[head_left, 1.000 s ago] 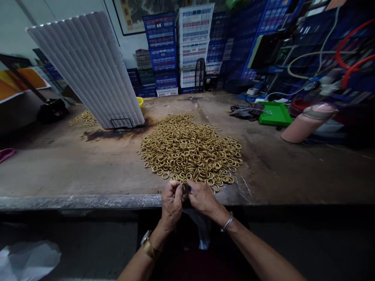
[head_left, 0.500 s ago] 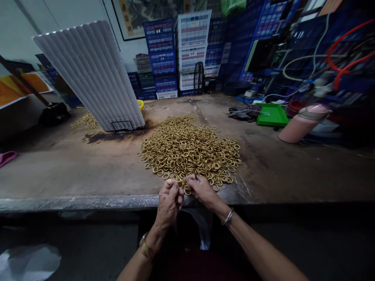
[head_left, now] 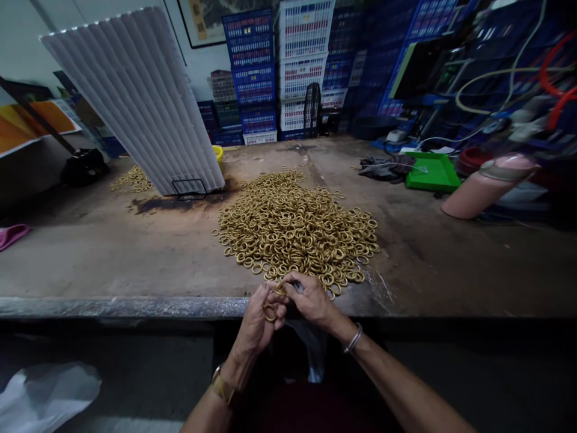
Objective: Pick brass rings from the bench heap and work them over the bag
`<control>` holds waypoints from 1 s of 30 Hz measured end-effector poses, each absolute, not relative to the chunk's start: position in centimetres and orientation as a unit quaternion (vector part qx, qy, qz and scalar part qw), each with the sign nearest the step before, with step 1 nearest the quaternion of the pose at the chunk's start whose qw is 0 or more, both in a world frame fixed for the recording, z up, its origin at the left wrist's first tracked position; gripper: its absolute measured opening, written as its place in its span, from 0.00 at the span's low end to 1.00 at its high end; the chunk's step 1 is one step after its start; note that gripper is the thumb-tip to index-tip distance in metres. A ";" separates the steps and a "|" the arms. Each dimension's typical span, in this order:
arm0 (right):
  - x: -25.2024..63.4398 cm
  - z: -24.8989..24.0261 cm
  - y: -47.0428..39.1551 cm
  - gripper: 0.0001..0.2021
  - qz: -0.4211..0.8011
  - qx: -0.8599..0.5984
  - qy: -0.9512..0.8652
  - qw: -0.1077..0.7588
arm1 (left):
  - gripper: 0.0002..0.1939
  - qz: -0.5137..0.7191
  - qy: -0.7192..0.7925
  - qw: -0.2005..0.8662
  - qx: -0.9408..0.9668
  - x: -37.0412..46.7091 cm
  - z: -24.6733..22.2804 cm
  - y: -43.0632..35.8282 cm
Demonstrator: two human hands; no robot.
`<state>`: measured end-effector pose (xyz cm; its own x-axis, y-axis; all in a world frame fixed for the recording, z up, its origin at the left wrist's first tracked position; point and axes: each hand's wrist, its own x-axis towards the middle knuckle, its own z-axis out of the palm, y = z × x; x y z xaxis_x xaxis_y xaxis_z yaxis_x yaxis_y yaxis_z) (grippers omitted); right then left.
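Note:
A broad heap of brass-coloured rings [head_left: 293,222] lies on the worktable [head_left: 112,258], reaching almost to its front edge. Just over that edge, my left hand [head_left: 259,319] is closed with a brass ring [head_left: 269,313] against its fingers. Another brass ring [head_left: 280,288] sits between the fingertips of both hands. My right hand [head_left: 313,300] is closed in a pinch beside it, with a small dark tool [head_left: 298,287] showing between thumb and fingers. The tool's exact kind is hard to make out.
A tall corrugated white panel [head_left: 135,102] leans in a black wire stand at the left, before a smaller ring pile [head_left: 133,180]. To the right are a green tray [head_left: 433,171], dark gloves [head_left: 385,168] and a pink bottle [head_left: 487,189]. Blue crates [head_left: 255,90] are stacked behind.
My left hand has turned and opened slightly, so a ring in its fingers now shows. My right hand stays close to it. The view has shifted a little.

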<state>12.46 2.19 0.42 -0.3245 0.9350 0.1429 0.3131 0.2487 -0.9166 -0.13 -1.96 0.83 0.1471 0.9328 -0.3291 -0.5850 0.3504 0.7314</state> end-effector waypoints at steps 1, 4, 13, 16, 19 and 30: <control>12.6 0.4 2.1 0.08 0.384 -0.443 -0.723 0.364 | 0.18 0.519 0.396 0.723 0.227 -0.1 1.0 -1.9; 12.8 0.5 1.9 0.08 0.369 -0.443 -0.738 0.351 | 0.17 0.509 0.412 0.713 0.250 0.0 1.0 -1.9; 12.9 0.2 1.9 0.11 0.500 -0.461 -0.643 0.353 | 0.18 0.482 0.492 0.589 0.423 0.1 -0.2 -2.4; 12.9 0.2 1.9 0.12 0.522 -0.478 -0.608 0.361 | 0.18 0.460 0.477 0.609 0.436 0.1 0.1 -2.7; 12.9 0.6 1.9 0.12 0.552 -0.476 -0.579 0.364 | 0.16 0.462 0.455 0.632 0.424 0.1 0.2 -2.8; 13.8 -0.5 1.2 0.07 0.326 -0.497 -0.746 0.301 | 0.15 0.462 0.503 0.589 0.432 0.2 0.3 -2.8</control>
<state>13.76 1.17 -0.54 -0.3253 0.9373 0.1250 0.5459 0.2941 -0.7845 0.17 -2.77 0.33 0.0664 0.9789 -0.1932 -0.1085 0.1995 0.9739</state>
